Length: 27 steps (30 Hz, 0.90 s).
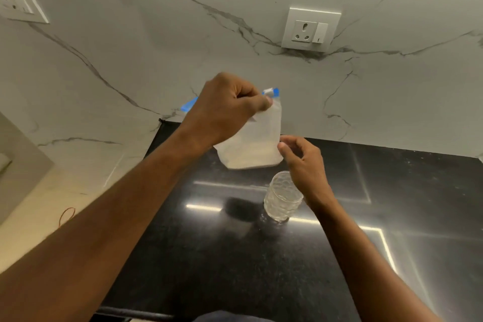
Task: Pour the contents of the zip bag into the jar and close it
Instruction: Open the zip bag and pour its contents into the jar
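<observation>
A clear zip bag [254, 141] with a blue zip strip hangs upright above the black counter, pale grainy contents settled in its bottom. My left hand [227, 110] is shut on the bag's top edge, beside the white slider. My right hand [303, 162] hovers at the bag's lower right corner, fingers apart, fingertips just at the plastic; I cannot tell whether they touch it. Below the bag stands a clear dimpled glass jar [282, 196], open at the top, partly hidden by my right hand. No lid is visible.
The jar stands on a glossy black counter [235, 256] with bright light reflections. A marble wall with a socket [311, 29] rises behind. A beige surface [52, 204] with a thin orange band [66, 215] lies at the left.
</observation>
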Available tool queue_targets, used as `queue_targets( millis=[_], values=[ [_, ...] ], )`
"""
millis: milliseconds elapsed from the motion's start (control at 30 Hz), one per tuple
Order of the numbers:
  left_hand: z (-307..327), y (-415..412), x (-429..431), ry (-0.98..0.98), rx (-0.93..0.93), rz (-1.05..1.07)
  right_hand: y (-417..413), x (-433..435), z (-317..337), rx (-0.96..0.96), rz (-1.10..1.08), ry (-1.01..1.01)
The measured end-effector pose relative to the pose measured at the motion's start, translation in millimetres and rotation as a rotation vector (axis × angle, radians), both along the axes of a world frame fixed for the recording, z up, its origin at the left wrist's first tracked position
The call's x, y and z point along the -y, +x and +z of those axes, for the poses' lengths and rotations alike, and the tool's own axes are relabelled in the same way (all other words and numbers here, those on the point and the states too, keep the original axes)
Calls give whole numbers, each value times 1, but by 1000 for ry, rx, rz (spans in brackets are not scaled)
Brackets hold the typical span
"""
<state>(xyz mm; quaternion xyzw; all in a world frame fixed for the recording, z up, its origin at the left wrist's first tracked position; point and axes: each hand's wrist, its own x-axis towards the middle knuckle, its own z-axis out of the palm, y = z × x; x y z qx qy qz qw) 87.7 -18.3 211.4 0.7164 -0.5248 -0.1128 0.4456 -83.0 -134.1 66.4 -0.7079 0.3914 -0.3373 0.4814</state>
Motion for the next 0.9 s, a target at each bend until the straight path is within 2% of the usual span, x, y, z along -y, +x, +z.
queue_targets(
  millis=[100, 267, 500, 600, 767, 900],
  values=[
    [18, -13, 18, -52, -22, -50, -16, 9, 0, 166, -77, 218],
    [18, -42, 40, -90, -92, -129, -49, 13, 1, 344, -194, 427],
    [-1, -68, 52, -139, -344, -169, -96, 24, 7, 424, -353, 488],
    [-4, -78, 57, -154, -500, -181, -119, 29, 12, 377, -345, 461],
    [-6, -101, 65, -138, -569, -214, -134, 24, 7, 386, -262, 523],
    [-5, -108, 70, -137, -573, -247, -137, 24, 10, 500, -342, 597]
  ],
)
